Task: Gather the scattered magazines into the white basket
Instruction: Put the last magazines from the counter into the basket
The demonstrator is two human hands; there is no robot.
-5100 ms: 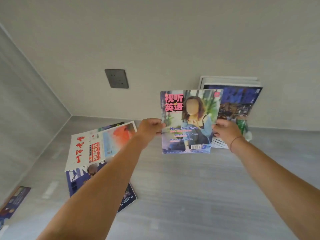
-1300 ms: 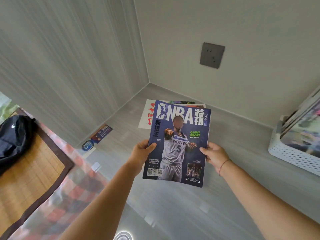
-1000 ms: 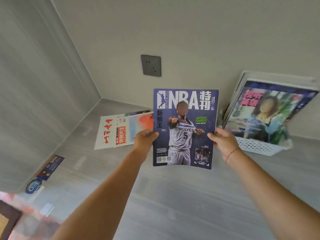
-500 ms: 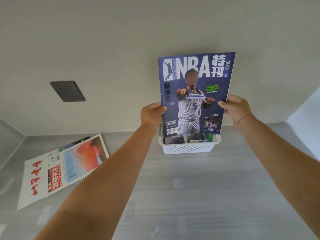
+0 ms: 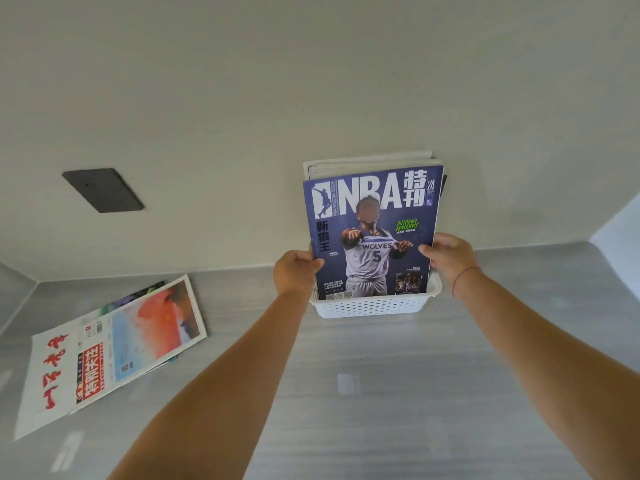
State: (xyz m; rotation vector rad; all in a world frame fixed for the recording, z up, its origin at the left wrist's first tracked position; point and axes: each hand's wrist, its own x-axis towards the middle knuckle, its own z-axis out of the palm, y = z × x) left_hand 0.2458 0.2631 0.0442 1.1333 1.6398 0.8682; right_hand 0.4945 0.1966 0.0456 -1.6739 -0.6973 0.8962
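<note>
nba magazine (image 5: 372,233) upright in white basket (image 5: 370,307), both hands gripping

NBA magazine (image 5: 374,233): glossy paper cover. Basket (image 5: 370,306): white perforated plastic. Floor (image 5: 381,393): grey wood-grain, slight sheen. Wall (image 5: 242,98): matt.

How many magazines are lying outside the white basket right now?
2, both at left on the grey surface: the red-lettered magazine on top, and a second magazine peeking from under its far edge. More may be hidden beneath.
</note>
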